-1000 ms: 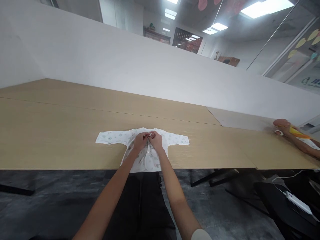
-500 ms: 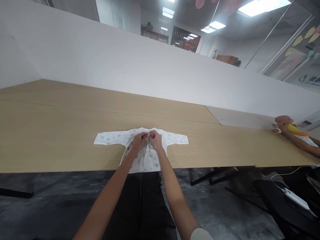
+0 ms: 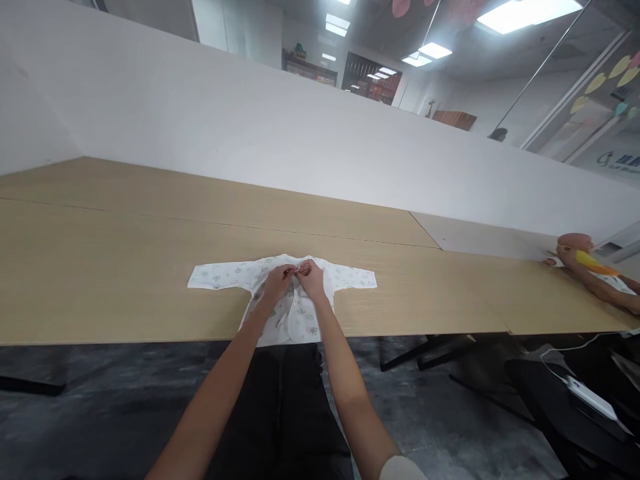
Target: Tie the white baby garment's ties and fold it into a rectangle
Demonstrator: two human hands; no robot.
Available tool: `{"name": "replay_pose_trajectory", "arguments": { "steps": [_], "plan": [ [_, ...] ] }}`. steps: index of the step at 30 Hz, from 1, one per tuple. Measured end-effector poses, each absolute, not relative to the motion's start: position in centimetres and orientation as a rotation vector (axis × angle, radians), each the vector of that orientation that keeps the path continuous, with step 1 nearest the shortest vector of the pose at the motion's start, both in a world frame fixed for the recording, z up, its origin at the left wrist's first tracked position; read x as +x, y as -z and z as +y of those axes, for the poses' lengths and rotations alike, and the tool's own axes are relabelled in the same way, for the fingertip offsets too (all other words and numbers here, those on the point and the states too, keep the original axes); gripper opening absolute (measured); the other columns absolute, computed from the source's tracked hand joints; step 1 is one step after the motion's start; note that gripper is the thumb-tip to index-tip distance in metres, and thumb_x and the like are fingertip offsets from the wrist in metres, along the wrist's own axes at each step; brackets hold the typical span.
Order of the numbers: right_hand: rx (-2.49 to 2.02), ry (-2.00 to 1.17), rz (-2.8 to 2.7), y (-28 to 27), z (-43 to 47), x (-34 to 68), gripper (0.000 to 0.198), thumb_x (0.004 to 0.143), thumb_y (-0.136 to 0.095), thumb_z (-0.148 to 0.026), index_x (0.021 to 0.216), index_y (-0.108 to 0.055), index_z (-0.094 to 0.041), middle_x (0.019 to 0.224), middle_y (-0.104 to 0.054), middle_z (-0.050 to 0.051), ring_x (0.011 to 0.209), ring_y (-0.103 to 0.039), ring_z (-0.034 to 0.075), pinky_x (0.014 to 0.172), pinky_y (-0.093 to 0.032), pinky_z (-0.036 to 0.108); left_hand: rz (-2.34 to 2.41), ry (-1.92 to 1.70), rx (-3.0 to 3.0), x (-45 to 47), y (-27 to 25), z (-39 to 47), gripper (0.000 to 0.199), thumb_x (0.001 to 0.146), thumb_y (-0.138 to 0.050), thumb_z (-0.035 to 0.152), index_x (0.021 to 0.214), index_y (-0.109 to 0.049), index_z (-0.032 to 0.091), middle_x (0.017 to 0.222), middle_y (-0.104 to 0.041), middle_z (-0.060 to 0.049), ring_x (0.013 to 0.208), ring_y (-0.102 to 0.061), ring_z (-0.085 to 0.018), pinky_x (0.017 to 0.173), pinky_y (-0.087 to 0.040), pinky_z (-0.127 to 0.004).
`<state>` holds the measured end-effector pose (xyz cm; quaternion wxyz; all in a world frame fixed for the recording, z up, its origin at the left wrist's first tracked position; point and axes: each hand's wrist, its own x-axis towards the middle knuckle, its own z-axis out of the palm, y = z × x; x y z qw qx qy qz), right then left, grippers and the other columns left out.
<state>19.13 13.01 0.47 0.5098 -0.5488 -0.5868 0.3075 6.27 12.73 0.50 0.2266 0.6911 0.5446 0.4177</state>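
Observation:
A small white baby shirt with a faint print lies flat on the wooden table, its sleeves spread to both sides and its hem at the near edge. My left hand pinches the shirt's front opening near the neckline. Close against it, my right hand pinches the other side of the same opening. The fingertips of both hands almost meet, and they hide the exact bit of cloth or fastener between them. Below the hands the front edges run loosely down to the hem.
The light wooden table runs along a white wall with glass above. At the far right, another person's arms hold a doll with yellow and white clothing. A white power strip lies on a black chair at the lower right.
My fingertips have shifted slightly and come closer together at the neckline; the shirt stays in place. At the far right the doll has moved a little to the right.

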Motion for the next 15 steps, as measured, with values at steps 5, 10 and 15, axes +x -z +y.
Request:
{"name": "replay_pose_trajectory", "arguments": {
  "steps": [5, 10, 15],
  "plan": [
    [-1.361, -0.692, -1.445, -0.3, 13.0, 19.0, 0.014, 0.064, -0.053, -0.014, 0.074, -0.049, -0.023, 0.066, -0.058, -0.006, 0.064, -0.057, 0.012, 0.066, -0.049, 0.022, 1.500, -1.100, 1.882, 6.4, -1.1, 12.5, 0.029, 0.083, -0.051, 0.039, 0.089, -0.072, 0.020, 0.093, -0.075, -0.007, 0.083, -0.067, -0.021, 0.078, -0.051, -0.030],
    [-1.350, -0.698, -1.508, -0.6, 12.7, 18.9, 0.012, 0.065, -0.053, -0.014, 0.073, -0.050, -0.023, 0.067, -0.060, -0.006, 0.066, -0.059, 0.012, 0.068, -0.049, 0.022, 1.599, -1.112, 1.878, 6.5, -0.6, 12.8, 0.028, 0.083, -0.049, 0.037, 0.084, -0.071, 0.019, 0.089, -0.075, -0.007, 0.083, -0.066, -0.022, 0.077, -0.050, -0.031],
    [-1.397, -0.665, -1.495, -0.7, 12.6, 18.9, 0.007, 0.068, -0.055, -0.017, 0.071, -0.052, -0.022, 0.068, -0.062, -0.004, 0.068, -0.060, 0.012, 0.070, -0.050, 0.023, 1.661, -1.100, 1.892, 6.4, -0.1, 13.1, 0.025, 0.082, -0.049, 0.033, 0.085, -0.070, 0.020, 0.088, -0.075, -0.006, 0.083, -0.067, -0.021, 0.078, -0.050, -0.031]
  ]
}}
